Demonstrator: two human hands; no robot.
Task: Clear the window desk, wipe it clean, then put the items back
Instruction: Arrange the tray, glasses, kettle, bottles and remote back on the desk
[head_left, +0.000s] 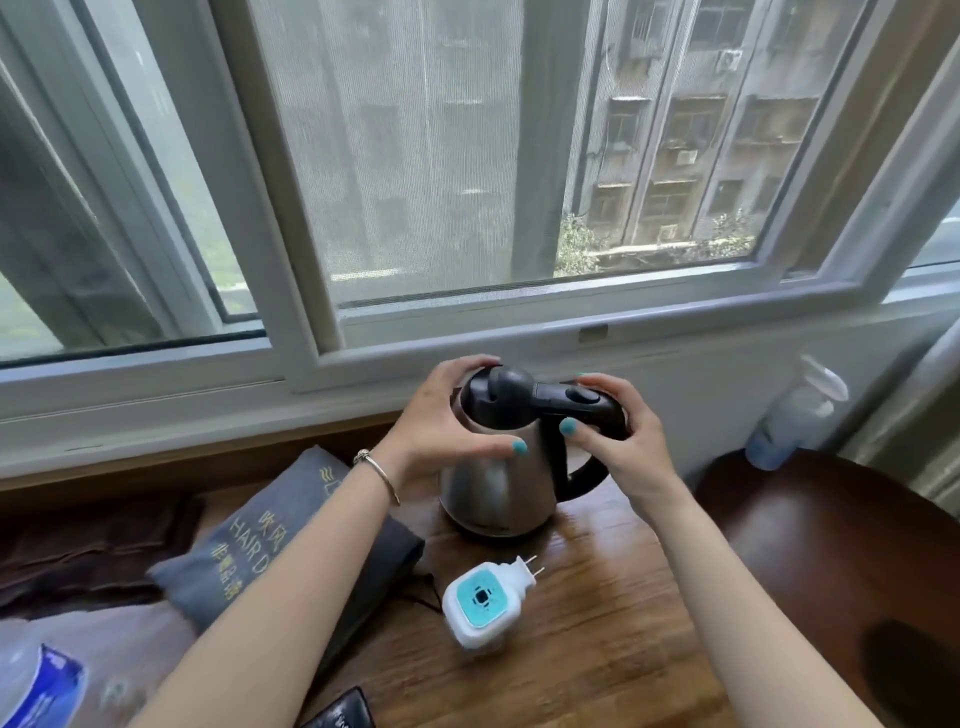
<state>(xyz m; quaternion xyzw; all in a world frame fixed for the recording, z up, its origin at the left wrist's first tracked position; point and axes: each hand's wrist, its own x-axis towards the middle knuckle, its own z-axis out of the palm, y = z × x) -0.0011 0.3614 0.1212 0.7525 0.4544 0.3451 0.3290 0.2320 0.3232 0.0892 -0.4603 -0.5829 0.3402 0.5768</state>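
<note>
A steel electric kettle (496, 488) with a black lid and handle stands on the wooden desk (597, 597) under the window. My left hand (441, 426) wraps round the kettle's upper body on its left side. My right hand (618, 431) grips the black handle near its top. In front of the kettle lies a white plug-in device (480, 603) with a teal face, prongs pointing up right. A grey hair-dryer bag (260, 535) lies to the left, partly behind my left forearm.
A water bottle with a blue label (36, 680) sits at the bottom left. A dark folded item (379, 571) lies beside the bag. A dark round chair seat (841, 571) stands right of the desk, with a clear spray bottle (795, 415) behind it.
</note>
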